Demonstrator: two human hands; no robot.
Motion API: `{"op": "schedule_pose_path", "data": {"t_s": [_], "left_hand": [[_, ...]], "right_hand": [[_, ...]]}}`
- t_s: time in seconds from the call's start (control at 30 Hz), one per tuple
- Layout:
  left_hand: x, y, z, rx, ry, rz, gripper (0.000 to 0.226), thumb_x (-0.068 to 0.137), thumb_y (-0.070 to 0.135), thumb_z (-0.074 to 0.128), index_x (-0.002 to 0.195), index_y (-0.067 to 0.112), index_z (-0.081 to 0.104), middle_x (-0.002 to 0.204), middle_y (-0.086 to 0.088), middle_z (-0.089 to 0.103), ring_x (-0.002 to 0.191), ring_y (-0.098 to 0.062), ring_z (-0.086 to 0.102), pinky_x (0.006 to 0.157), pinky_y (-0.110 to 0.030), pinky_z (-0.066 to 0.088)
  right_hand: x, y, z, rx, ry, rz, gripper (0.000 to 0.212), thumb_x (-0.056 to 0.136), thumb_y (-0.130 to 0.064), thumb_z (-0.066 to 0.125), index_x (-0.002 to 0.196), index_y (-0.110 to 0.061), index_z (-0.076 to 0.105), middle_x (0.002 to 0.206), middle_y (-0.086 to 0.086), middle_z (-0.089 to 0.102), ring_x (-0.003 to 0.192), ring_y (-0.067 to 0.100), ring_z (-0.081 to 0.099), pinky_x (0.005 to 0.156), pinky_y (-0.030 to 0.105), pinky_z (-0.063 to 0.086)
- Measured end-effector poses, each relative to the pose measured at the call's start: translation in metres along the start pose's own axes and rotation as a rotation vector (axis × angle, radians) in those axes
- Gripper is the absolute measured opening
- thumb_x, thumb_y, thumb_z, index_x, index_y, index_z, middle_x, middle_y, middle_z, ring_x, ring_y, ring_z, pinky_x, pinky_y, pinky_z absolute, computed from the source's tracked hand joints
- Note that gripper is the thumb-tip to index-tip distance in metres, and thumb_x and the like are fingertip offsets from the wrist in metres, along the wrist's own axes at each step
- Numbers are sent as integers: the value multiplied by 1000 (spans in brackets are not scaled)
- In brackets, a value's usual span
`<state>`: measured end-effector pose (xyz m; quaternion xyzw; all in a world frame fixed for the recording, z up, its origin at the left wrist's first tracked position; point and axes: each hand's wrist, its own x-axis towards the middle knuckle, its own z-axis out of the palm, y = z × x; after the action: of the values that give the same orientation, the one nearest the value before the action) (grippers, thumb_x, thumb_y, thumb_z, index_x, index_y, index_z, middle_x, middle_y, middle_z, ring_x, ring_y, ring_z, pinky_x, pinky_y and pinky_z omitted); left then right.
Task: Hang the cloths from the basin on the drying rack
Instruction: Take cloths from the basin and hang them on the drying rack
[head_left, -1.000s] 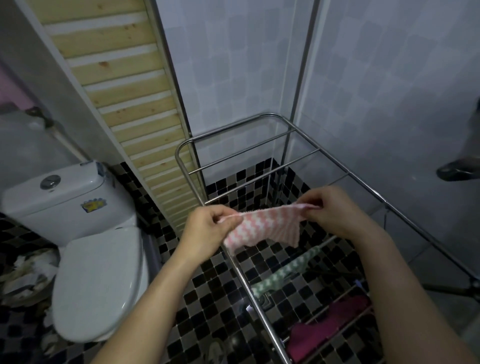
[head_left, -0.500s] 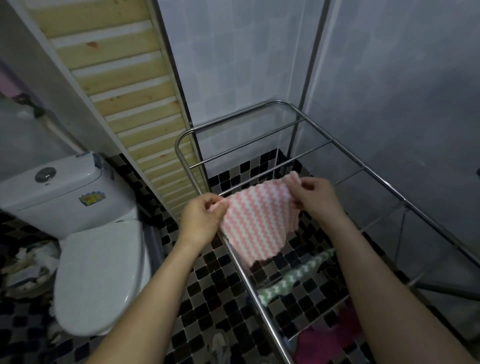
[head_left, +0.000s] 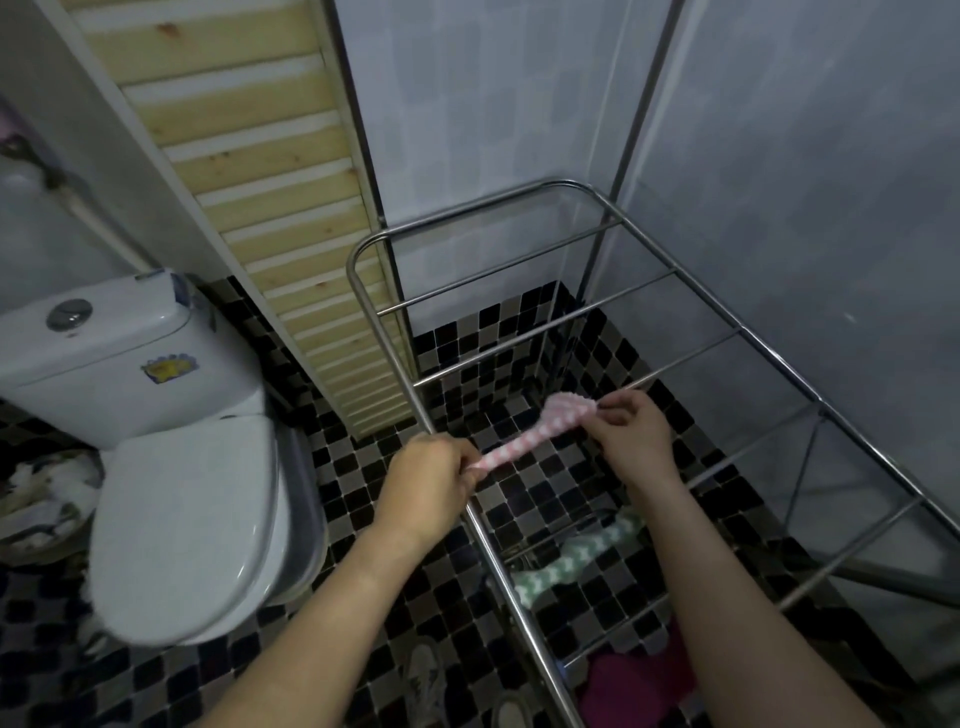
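Note:
A pink-and-white zigzag cloth (head_left: 535, 434) is stretched between my hands above the steel drying rack (head_left: 582, 304). My left hand (head_left: 423, 480) pinches its near corner beside the rack's left rail. My right hand (head_left: 631, 434) pinches the far end over the rack's middle, close to a crossbar. A green-and-white cloth (head_left: 566, 564) hangs over a nearer bar. A dark pink cloth (head_left: 631, 683) lies at the rack's near end. The basin is out of view.
A white toilet (head_left: 176, 467) stands to the left with its lid down. A wooden slatted panel (head_left: 260, 171) leans in the corner behind the rack. Tiled walls close in the back and right. The floor is black-and-grey mosaic.
The cloth, spread open and hanging half a second ago, is now pulled into a narrow band. My right hand has moved forward over the rack. The view has tilted downward.

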<state>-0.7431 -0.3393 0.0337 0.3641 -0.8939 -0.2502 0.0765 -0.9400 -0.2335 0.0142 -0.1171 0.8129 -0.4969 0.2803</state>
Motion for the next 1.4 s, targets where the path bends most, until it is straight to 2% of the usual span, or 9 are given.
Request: {"op": "schedule_pose_path", "data": {"t_s": [0.17,0.33,0.43,0.6,0.73,0.93,1.03,1.2,1.4], "left_hand": [[-2,-1,2,7,67,27,11,89,27,67,97,21,72,94,7,65,92,-8,51,78,-17,33],[-4,-5,3,56,125,82,11,89,26,66,90,20,75,86,8,65,85,-5,38,75,-16,29],[-5,-5,4,125,109,101,17,93,25,60,93,18,75,86,9,50,88,-8,34,77,-17,30],[-9,-2,4,117,66,106,20,94,30,56,105,21,71,94,8,52,97,-12,46,83,-19,36],[-9,2,5,101,54,82,16,93,24,59,102,22,72,101,5,67,101,-14,55,86,-23,42],[-7,10,5,119,49,20,15,90,18,61,100,21,72,94,1,71,98,-17,60,80,-24,43],[-9,14,7,122,82,31,16,91,19,60,103,22,70,97,3,69,100,-18,55,78,-20,36],[-14,20,12,125,120,-48,16,88,18,63,102,19,70,100,0,68,100,-19,59,85,-28,47],[-17,32,13,85,161,-179,9,84,14,66,92,17,69,99,-2,66,99,-20,57,78,-26,43]], "right_hand": [[2,-7,-2,-172,68,-133,9,86,-15,67,95,-16,64,88,0,64,84,18,63,68,25,49],[10,-16,-6,-426,79,-280,18,91,-13,60,104,-11,72,106,3,70,96,16,62,85,26,45],[11,-16,-11,-615,42,-359,21,93,-14,58,109,-11,71,113,7,67,103,23,61,87,30,46],[8,-19,-10,-811,-110,-592,25,93,-18,59,116,-15,70,124,4,57,118,23,44,93,31,38],[3,-22,-4,-905,-264,-704,22,94,-15,58,111,-14,72,113,5,63,105,23,52,85,26,36],[-2,-21,-2,-926,-255,-766,8,88,-3,58,89,-8,63,93,6,55,78,25,55,67,37,49],[-2,-17,-1,-968,-250,-794,15,83,2,59,77,-9,52,80,6,48,65,26,48,55,35,40],[-2,-15,-1,-1001,-230,-788,24,82,4,59,76,-14,44,79,3,44,64,24,46,53,31,33],[-5,-18,0,-1030,-229,-741,20,81,5,55,82,-12,43,85,6,41,74,31,52,59,34,34]]}}
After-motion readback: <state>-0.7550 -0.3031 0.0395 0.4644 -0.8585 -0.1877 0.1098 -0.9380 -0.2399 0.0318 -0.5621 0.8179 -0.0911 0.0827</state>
